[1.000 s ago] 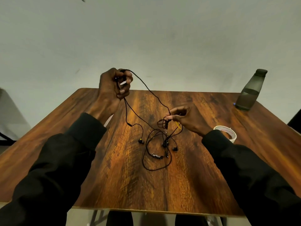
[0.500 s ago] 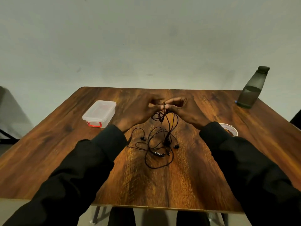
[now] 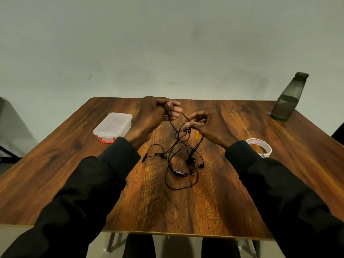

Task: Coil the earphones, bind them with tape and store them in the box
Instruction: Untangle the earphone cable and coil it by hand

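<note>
1. earphones [image 3: 181, 161], black and tangled, sprawl in loose loops across the middle of a wooden table [image 3: 55, 174], with the upper strands lifted off the surface into a person's two hands.
2. left hand [image 3: 151, 117] is raised over the far half of the table, fingers curled together around one strand of the cable, which runs from it across to the other hand.
3. right hand [image 3: 208, 127] sits just beside the left, thumb and forefinger pinched shut on a small knot of cable, the other fingers bent loosely above it.
4. a small yellow piece [image 3: 198, 135] shows under the right hand; what it is cannot be made out.
5. a clear plastic box [image 3: 113, 126] with red clips stands closed on the table to the left of the left hand, apart from the cable.
6. a roll of tape [image 3: 259, 147] lies flat on the table near the right sleeve [image 3: 279, 192], partly hidden by it.
7. a dark bottle [image 3: 288, 100] stands upright at the far right corner, well apart from the hands.
</note>
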Tool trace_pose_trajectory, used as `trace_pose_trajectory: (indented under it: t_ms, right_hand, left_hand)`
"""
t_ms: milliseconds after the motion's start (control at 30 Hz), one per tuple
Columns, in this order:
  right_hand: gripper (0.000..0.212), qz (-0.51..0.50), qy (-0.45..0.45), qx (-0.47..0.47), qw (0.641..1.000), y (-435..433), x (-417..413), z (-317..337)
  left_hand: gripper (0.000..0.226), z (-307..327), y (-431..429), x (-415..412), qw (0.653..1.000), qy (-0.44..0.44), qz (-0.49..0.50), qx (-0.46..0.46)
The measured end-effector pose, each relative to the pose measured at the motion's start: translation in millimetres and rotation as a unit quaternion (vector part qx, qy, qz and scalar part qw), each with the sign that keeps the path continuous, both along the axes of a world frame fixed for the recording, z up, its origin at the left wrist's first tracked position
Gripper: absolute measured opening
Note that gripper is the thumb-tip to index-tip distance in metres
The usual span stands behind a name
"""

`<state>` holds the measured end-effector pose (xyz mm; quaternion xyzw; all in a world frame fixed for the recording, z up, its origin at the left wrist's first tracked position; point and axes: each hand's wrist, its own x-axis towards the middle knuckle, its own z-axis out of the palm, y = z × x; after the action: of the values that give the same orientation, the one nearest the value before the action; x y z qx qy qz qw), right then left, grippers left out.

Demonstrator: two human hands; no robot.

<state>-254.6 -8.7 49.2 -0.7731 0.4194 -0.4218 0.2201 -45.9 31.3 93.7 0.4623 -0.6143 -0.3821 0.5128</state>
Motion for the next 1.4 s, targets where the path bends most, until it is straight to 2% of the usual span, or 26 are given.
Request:
trace_pose_trajectory:
  t_ms: [100,200,333,400,467,500,533,567,633,733,800,967,1100,1167,1267,1333,1400]
  right_hand:
    - [0.005,0.005,-0.013,0.036,0.999,1.7,-11.6,-12.1]
    - [0.003,-0.011,-0.014,0.062,0.998,2.5,-21.1,-29.0]
    - [0.011,-0.033,-0.036,0.085,0.995,0.1,-22.6,-39.1]
    - [0.016,-0.063,-0.021,0.066,0.996,-1.5,-19.9,-37.8]
    - [0.018,-0.077,-0.024,0.049,0.996,-3.0,-18.2,-28.3]
    - [0.018,-0.068,-0.029,0.048,0.996,-3.6,-18.2,-21.9]
    - [0.017,-0.053,-0.035,0.053,0.997,-3.0,-17.7,-14.4]
    - [0.015,-0.033,-0.039,0.057,0.997,-1.4,-17.2,-6.8]
    - [0.013,-0.009,-0.039,0.048,0.998,1.4,-13.5,3.6]
    - [0.010,0.004,-0.038,0.030,0.999,3.6,-3.3,12.3]
    - [0.011,0.025,-0.043,0.026,0.998,6.7,3.4,18.0]
    - [0.010,0.078,-0.059,0.039,0.994,12.3,6.0,40.7]
    - [0.016,0.102,-0.012,0.062,0.993,11.5,1.0,43.5]
    - [0.020,0.120,0.018,0.103,0.987,10.6,-4.0,38.6]
    - [0.014,0.138,0.081,0.135,0.978,7.9,-16.3,23.7]
    - [0.016,0.122,0.071,0.144,0.980,4.8,-26.5,9.5]
    - [0.020,0.099,0.048,0.138,0.984,1.7,-35.8,-2.2]
  left_hand:
    - [0.022,9.9,1.7,6.8,0.996,0.080,0.021,-0.044]
    - [0.024,24.4,-1.2,16.4,0.982,0.175,0.022,-0.071]
    - [0.026,26.4,5.3,15.8,0.975,0.214,-0.023,-0.057]
    - [0.027,24.8,9.8,19.1,0.985,0.164,-0.049,-0.038]
    - [0.033,26.7,13.8,28.1,0.998,-0.021,-0.062,-0.003]
    - [0.037,26.2,15.0,31.6,0.992,-0.115,-0.053,0.019]
    - [0.038,24.0,15.1,33.8,0.984,-0.174,-0.028,0.036]
    - [0.036,20.5,14.5,34.2,0.980,-0.196,0.004,0.042]
    - [0.025,10.8,16.0,27.2,0.985,-0.167,0.037,0.034]
    - [0.042,-0.2,14.1,11.4,0.995,-0.087,0.011,0.046]
    - [0.043,-1.0,8.9,6.2,0.993,-0.117,-0.001,0.004]
    - [0.025,8.1,2.5,1.8,0.977,-0.195,-0.019,-0.082]
    - [0.023,14.8,2.4,2.7,0.959,-0.261,0.026,-0.111]
    - [0.025,17.3,5.0,4.2,0.963,-0.232,0.072,-0.118]
    - [0.024,29.1,6.9,19.4,0.982,-0.081,0.135,-0.102]
    - [0.022,39.8,7.5,35.1,0.985,-0.016,0.149,-0.087]
    - [0.022,43.4,8.2,45.8,0.986,0.012,0.151,-0.074]
